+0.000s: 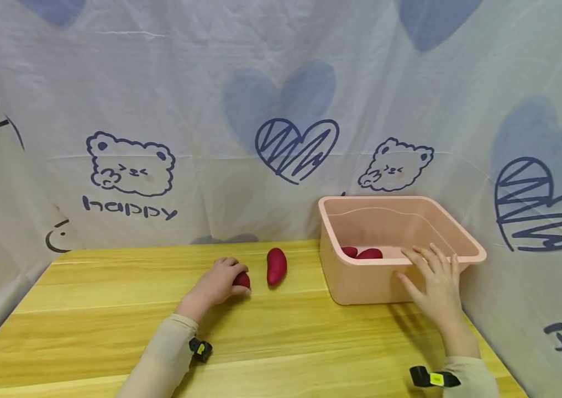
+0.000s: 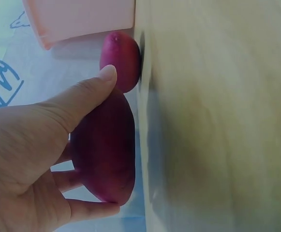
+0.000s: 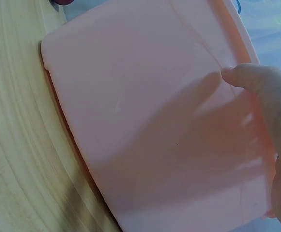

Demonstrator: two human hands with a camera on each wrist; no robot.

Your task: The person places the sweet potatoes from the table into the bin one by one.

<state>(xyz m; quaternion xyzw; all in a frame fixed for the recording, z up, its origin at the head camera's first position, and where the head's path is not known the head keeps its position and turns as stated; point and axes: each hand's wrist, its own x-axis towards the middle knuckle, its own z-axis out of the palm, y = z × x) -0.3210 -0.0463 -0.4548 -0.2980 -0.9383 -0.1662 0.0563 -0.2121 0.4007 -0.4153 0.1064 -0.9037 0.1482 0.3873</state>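
My left hand (image 1: 218,284) grips a dark red sweet potato (image 2: 106,150) at the table, thumb on one side and fingers around the other. Only one end of it shows in the head view. A second sweet potato (image 1: 276,267) lies just right of that hand. My right hand (image 1: 435,287) is at the front rim of a pink plastic bin (image 1: 370,282). Its fingers are spread and reach over the rim, and the thumb (image 3: 237,75) lies against the outer wall. Inside the bin are more sweet potatoes (image 1: 370,254), partly hidden by the front wall.
The wooden table (image 1: 271,342) carries the bin at its back right. A pale cloth (image 1: 201,110) with hearts and bear drawings hangs behind the table and along its sides. Each wrist wears a black strap device (image 1: 201,350).
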